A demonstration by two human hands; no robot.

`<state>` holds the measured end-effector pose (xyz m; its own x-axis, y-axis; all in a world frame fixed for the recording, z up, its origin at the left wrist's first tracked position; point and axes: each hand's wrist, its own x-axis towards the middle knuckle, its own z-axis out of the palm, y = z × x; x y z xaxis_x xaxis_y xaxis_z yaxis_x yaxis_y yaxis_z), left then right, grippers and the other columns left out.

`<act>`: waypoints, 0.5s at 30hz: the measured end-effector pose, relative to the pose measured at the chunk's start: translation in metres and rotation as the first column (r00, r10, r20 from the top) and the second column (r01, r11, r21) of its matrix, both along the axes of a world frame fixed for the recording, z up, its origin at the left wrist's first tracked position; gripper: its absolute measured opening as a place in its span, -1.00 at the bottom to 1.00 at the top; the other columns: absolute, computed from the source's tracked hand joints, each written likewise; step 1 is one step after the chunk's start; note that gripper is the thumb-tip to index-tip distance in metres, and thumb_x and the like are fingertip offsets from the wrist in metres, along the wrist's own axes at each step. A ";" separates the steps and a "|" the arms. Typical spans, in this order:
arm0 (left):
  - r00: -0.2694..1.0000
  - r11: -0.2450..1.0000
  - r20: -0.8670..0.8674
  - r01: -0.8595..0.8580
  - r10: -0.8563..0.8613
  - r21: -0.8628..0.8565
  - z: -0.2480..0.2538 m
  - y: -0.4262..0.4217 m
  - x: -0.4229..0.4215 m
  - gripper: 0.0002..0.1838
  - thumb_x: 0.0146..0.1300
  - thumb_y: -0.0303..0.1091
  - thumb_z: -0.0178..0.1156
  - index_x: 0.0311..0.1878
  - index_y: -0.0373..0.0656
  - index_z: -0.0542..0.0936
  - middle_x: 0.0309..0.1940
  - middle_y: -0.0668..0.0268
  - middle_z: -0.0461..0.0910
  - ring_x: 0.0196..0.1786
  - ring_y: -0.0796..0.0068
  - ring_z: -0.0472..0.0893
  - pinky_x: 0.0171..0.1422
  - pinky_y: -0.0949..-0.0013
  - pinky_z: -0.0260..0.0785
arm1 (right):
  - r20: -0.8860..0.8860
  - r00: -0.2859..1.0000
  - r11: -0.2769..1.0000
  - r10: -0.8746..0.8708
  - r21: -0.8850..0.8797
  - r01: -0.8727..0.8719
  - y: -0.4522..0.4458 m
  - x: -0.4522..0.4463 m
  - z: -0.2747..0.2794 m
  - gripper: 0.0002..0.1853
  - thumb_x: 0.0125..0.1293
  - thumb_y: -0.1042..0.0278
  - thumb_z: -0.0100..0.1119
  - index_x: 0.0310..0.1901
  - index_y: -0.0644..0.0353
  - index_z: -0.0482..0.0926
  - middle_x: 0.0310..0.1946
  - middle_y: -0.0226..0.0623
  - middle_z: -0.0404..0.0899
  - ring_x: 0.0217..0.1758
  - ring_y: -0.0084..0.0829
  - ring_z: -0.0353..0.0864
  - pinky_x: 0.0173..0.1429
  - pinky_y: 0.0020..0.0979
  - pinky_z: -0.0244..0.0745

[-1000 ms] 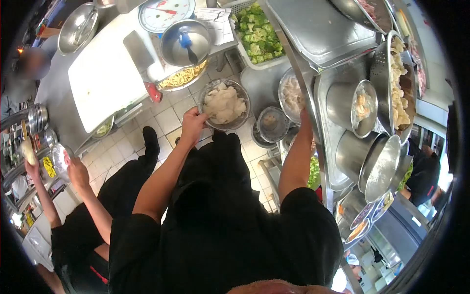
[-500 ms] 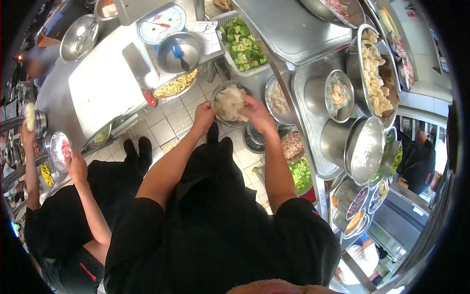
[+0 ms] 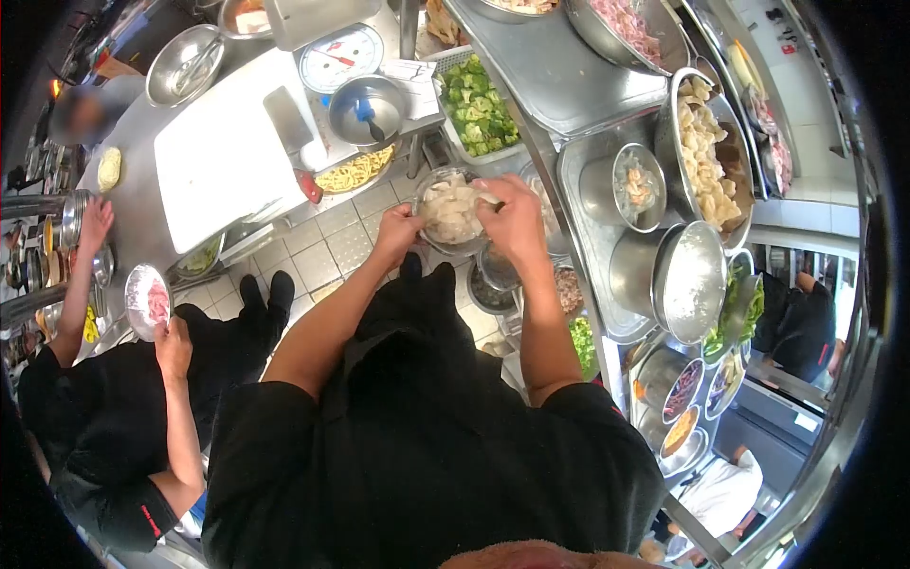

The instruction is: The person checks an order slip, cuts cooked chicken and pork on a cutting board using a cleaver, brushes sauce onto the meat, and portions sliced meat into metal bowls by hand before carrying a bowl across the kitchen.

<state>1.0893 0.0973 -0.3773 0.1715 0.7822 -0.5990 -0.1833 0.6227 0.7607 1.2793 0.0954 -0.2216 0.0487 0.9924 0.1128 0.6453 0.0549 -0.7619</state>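
A metal bowl (image 3: pixel 429 239) of pale, thin slices (image 3: pixel 448 211) is held in front of me over the tiled floor. My left hand (image 3: pixel 398 230) is closed on the bowl's left rim. Over its right side is my right hand (image 3: pixel 512 218), its fingers bent at the slices; what they hold, if anything, is too small to make out. Just behind my right hand, another bowl of pale pieces (image 3: pixel 548 204) is partly hidden.
Left: a counter with a white cutting board (image 3: pixel 223 152), a scale (image 3: pixel 341 57) and a red-handled cleaver (image 3: pixel 310 187). Ahead: a basket of broccoli (image 3: pixel 477 109). Right: a metal shelf with pots (image 3: pixel 630 275). A co-worker (image 3: pixel 114 408) at left holds a bowl of meat (image 3: pixel 148 302).
My right hand has come from the bowl at the right to the bowl in my left hand. The co-worker's far hand has let go of a pale yellow item, now on the counter.
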 end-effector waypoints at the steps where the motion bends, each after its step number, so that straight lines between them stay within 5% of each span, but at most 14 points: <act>1: 1.000 1.000 0.017 0.006 -0.006 0.001 0.004 0.000 0.000 -0.93 0.16 -0.50 0.19 -0.30 -0.20 0.63 -0.49 0.37 0.62 -0.53 0.60 0.56 -0.48 0.46 0.44 | -0.057 0.998 1.000 -0.014 -0.027 0.012 -0.001 -0.003 0.016 -0.65 0.02 0.60 0.22 -0.08 0.24 0.68 -0.17 -0.09 0.62 -0.21 -0.14 0.64 -0.12 -0.34 0.52; 11: 0.994 1.000 0.102 -0.024 0.023 0.009 0.027 0.000 0.001 -0.90 0.22 -0.52 0.15 -0.24 -0.20 0.64 -0.39 0.28 0.69 -0.47 0.49 0.66 -0.42 0.39 0.56 | -0.305 0.952 0.987 0.004 0.152 0.044 -0.002 -0.002 0.056 -0.71 0.06 0.64 0.17 -0.14 0.29 0.69 -0.23 -0.21 0.64 -0.32 -0.48 0.59 -0.20 -0.50 0.47; 15: 0.990 0.999 0.135 -0.048 0.048 -0.001 0.015 0.000 -0.003 -0.90 0.20 -0.52 0.18 -0.25 -0.19 0.65 -0.41 0.32 0.68 -0.47 0.50 0.66 -0.43 0.38 0.55 | -0.440 0.897 0.995 -0.041 0.068 0.079 0.004 -0.006 0.048 -0.79 0.12 0.60 0.28 -0.16 0.34 0.68 -0.36 -0.34 0.61 -0.34 -0.60 0.53 -0.23 -0.53 0.43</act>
